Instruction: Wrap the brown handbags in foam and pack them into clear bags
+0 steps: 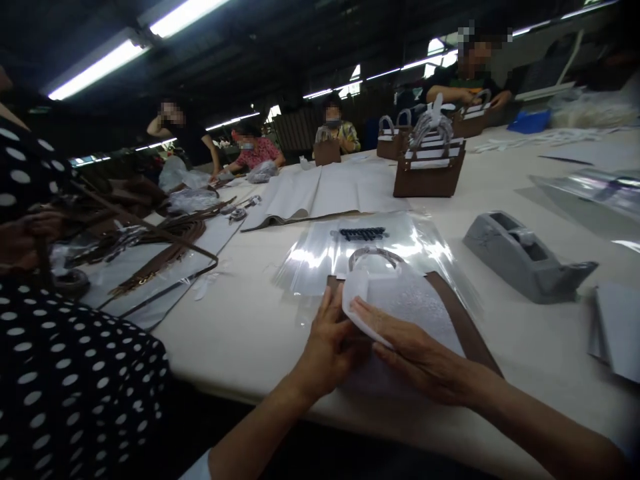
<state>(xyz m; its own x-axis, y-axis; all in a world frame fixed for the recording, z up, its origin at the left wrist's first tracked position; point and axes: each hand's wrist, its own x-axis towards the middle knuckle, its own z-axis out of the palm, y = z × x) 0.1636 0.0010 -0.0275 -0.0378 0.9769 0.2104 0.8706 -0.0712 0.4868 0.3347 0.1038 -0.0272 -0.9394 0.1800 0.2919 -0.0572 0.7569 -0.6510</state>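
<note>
A brown handbag (473, 327) lies flat at the near table edge, its wrapped handle (377, 255) pointing away from me. Over most of it is a white wrapping sheet (425, 310), whose left edge curls up. My left hand (327, 340) grips the bag's left side, fingers stretched along it and its thumb partly hidden. With fingers on top and thumb below, my right hand (417, 350) is closed on the sheet's curled edge. Clear plastic sleeves (320, 243) lie just beyond the bag, partly under its top, with a dark printed mark on them.
A grey tape dispenser (525, 257) stands to the right. Brown handbags (430, 173) stand farther back, near white sheets (330, 190). Brown straps (175, 243) are piled at left, beside a person in a polka-dot garment (75, 373). Other people sit or stand around the table's far side.
</note>
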